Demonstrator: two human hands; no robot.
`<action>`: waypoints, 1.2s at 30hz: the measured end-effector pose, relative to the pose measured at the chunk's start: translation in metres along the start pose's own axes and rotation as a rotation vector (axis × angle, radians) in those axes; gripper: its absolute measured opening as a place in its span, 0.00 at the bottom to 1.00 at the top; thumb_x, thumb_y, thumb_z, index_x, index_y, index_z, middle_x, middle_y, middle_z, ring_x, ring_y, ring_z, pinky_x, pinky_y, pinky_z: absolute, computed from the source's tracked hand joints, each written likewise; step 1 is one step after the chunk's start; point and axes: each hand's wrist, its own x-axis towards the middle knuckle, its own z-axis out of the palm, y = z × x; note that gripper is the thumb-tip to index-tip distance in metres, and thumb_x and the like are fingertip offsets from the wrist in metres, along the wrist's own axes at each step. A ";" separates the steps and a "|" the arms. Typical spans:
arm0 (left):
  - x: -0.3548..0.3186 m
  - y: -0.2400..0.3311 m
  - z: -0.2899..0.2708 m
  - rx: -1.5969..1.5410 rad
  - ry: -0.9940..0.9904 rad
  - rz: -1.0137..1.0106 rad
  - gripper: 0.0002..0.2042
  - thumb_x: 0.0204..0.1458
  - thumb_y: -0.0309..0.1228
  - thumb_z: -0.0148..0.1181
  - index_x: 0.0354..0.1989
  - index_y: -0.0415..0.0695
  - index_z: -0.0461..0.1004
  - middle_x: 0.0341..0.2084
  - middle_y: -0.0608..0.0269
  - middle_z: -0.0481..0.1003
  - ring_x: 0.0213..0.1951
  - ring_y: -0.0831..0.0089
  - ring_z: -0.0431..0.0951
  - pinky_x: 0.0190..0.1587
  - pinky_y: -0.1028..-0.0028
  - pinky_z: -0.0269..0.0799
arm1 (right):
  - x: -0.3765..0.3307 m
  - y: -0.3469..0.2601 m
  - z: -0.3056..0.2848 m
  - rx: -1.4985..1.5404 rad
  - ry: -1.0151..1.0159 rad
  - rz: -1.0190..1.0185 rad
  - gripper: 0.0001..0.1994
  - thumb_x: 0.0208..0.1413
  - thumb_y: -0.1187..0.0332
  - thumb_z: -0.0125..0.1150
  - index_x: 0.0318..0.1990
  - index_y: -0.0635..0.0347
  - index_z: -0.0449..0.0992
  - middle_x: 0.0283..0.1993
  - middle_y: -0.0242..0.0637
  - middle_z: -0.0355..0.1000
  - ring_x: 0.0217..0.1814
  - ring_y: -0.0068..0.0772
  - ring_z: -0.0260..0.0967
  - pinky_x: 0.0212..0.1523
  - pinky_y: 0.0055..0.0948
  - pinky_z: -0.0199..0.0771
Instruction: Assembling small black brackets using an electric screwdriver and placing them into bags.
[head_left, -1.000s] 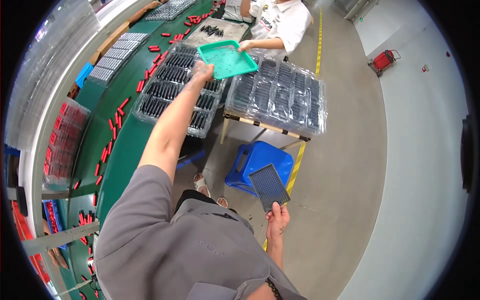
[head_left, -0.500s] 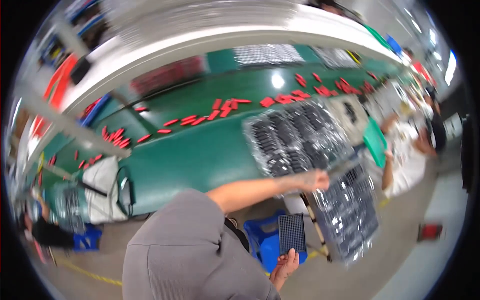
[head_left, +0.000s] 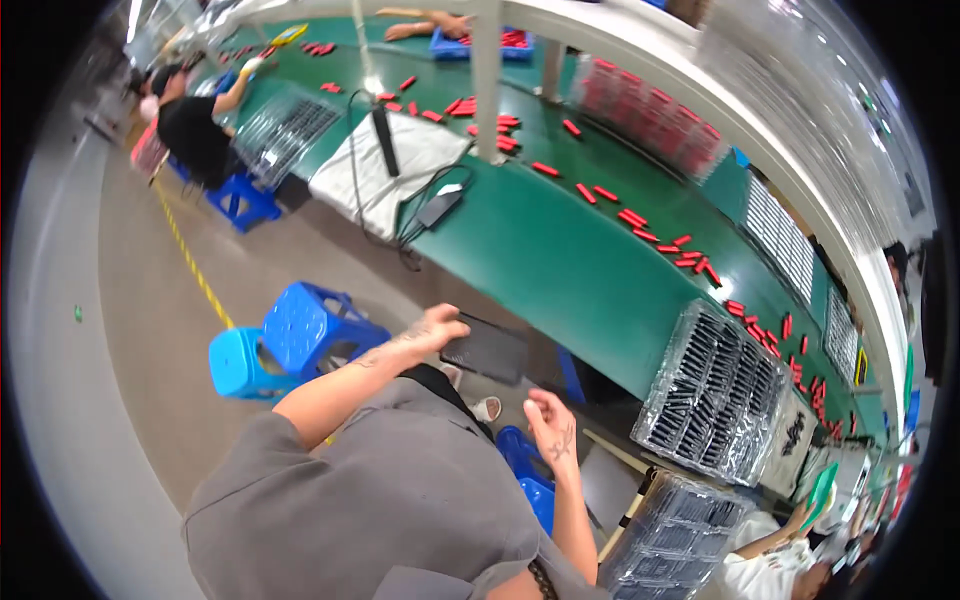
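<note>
A dark rectangular tray (head_left: 487, 350) is held at its left end by my left hand (head_left: 437, 328), in front of my body. Its face is blurred, so I cannot tell its surface detail. My right hand (head_left: 552, 428) is just off the tray's right end, fingers loosely apart and nothing in them. Below the tray my legs and a shoe partly show.
A green worktable (head_left: 570, 290) runs diagonally, with many red cylindrical pieces (head_left: 640, 222) along it. Clear plastic trays of black parts (head_left: 712, 393) lie at right. A grey cloth (head_left: 385, 170) with a cable and black adapter (head_left: 440, 207) is ahead. Blue stools (head_left: 312, 325) stand at left; co-workers sit at both ends.
My view has swung left along the table. My left hand has come back from the parts trays and now grips a dark tray; my right hand, which held a black grid tray, is free.
</note>
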 end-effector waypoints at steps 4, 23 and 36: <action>-0.034 -0.078 -0.076 -0.830 0.215 -0.105 0.19 0.51 0.23 0.59 0.53 0.34 0.67 0.43 0.46 0.74 0.46 0.58 0.75 0.50 0.64 0.73 | 0.035 -0.033 0.042 -0.389 -0.167 -0.124 0.19 0.57 0.61 0.61 0.50 0.66 0.76 0.34 0.39 0.76 0.29 0.32 0.69 0.35 0.27 0.71; 0.284 -0.031 -0.413 -0.640 0.652 0.224 0.13 0.49 0.32 0.66 0.39 0.37 0.73 0.24 0.59 0.74 0.16 0.76 0.69 0.16 0.78 0.61 | 0.080 0.000 0.218 -0.606 0.084 0.022 0.15 0.53 0.59 0.63 0.42 0.61 0.79 0.29 0.38 0.77 0.29 0.39 0.73 0.33 0.35 0.73; 0.334 0.095 -0.466 0.095 0.717 0.828 0.15 0.51 0.32 0.61 0.46 0.39 0.75 0.36 0.49 0.79 0.37 0.56 0.79 0.44 0.64 0.74 | 0.175 -0.120 0.272 -0.654 -0.120 -0.043 0.21 0.56 0.55 0.60 0.48 0.63 0.77 0.37 0.37 0.78 0.35 0.38 0.74 0.38 0.30 0.73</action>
